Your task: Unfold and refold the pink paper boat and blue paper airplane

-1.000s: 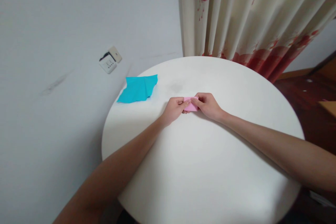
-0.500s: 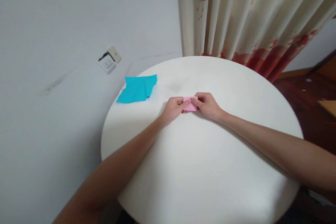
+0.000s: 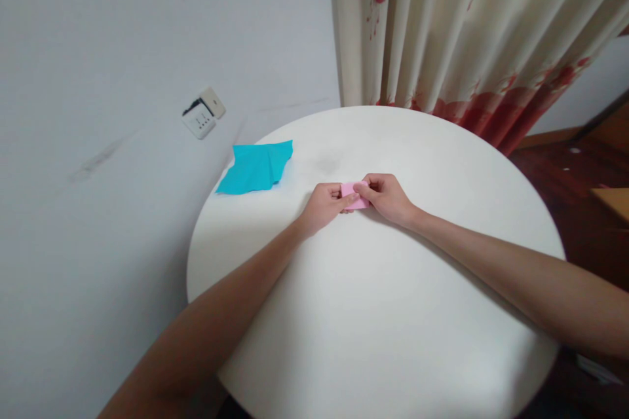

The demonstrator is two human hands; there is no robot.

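A small folded piece of pink paper point(image 3: 350, 190) lies on the round white table point(image 3: 383, 314), a little beyond its middle. My left hand point(image 3: 325, 205) pinches its left side with thumb and fingers. My right hand point(image 3: 388, 197) pinches its right side, so both hands cover much of the paper. A crumpled sheet of blue paper point(image 3: 256, 167) lies flat at the table's far left edge, apart from both hands.
A grey wall with a white socket point(image 3: 202, 114) runs along the left of the table. A cream curtain with red flowers point(image 3: 457, 33) hangs behind it. Dark wooden floor point(image 3: 574, 177) shows at the right.
My hands have stayed on the pink paper, with the fingertips shifting slightly over it. The view has drifted a little.
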